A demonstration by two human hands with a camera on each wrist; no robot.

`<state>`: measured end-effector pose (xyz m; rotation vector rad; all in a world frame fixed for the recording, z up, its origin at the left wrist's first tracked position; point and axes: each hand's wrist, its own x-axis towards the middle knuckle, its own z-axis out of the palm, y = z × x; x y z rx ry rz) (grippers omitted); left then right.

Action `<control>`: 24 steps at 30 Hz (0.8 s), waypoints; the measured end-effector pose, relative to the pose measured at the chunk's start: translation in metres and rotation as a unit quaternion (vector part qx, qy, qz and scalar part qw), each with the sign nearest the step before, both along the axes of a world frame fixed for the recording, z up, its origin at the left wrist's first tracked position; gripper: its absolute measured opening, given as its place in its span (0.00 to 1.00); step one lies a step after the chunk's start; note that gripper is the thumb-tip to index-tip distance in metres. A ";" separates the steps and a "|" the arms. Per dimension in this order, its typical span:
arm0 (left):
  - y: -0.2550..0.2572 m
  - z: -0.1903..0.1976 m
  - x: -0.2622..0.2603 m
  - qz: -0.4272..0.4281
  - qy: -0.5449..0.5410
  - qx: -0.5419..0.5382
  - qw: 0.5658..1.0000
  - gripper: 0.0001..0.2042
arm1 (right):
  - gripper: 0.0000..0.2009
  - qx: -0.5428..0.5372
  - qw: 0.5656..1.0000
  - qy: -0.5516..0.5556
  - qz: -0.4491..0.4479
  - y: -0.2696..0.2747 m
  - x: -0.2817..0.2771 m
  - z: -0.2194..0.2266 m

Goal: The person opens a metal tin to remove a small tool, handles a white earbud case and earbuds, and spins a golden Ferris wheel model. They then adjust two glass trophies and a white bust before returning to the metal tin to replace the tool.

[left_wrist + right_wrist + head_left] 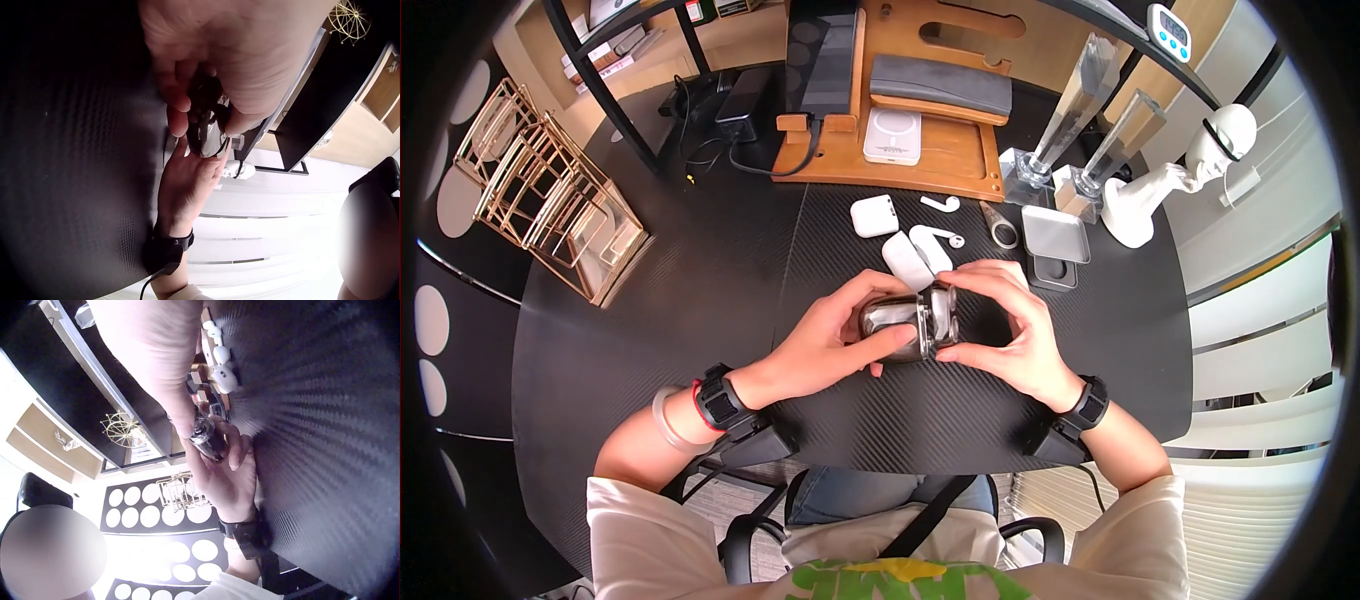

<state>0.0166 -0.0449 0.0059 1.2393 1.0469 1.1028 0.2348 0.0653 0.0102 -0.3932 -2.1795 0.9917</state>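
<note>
My left hand grips a small shiny dark case, a rounded body with a chrome rim, its thumb lying across the top. My right hand pinches the case's right-hand part between thumb and fingertips, with a gap under the palm. In the left wrist view the glossy case sits between the fingers of both hands. The right wrist view shows its chrome end against the left fingers. Just beyond the hands lies a white earbud case, close to the right fingertips.
Another white earbud case, a loose white earbud and an open grey tin lie farther back. Behind them stand a wooden organiser, clear trophies and a white figurine. A gold wire rack is at left.
</note>
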 end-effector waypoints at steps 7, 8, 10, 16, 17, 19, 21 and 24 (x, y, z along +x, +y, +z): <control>-0.001 0.002 -0.001 -0.012 0.034 -0.036 0.999 0.17 | 0.33 0.024 0.999 -0.030 0.033 -0.004 -0.001 0.002; 0.000 0.000 -0.001 -0.017 0.029 -0.028 0.999 0.17 | 0.33 0.031 0.999 -0.028 0.034 -0.004 -0.001 0.003; 0.000 0.000 0.000 -0.021 0.024 -0.021 0.999 0.17 | 0.32 0.039 0.998 -0.027 0.037 -0.004 -0.001 0.003; -0.001 0.000 0.001 -0.016 0.016 -0.017 1.000 0.17 | 0.33 0.045 0.997 -0.035 0.043 -0.005 -0.001 0.001; 0.000 -0.001 0.001 -0.016 0.016 -0.016 1.000 0.17 | 0.34 0.045 0.997 -0.043 0.044 -0.005 -0.001 0.002; 0.000 -0.001 0.001 -0.016 0.017 -0.015 1.000 0.17 | 0.35 0.044 0.997 -0.052 0.044 -0.005 0.000 0.002; 0.000 0.001 0.000 -0.017 0.009 -0.016 1.000 0.17 | 0.36 0.047 0.997 -0.049 0.046 -0.005 0.000 0.002; 0.000 -0.001 0.000 -0.017 0.007 -0.014 1.000 0.17 | 0.37 0.031 0.997 -0.045 0.046 -0.004 0.001 -0.001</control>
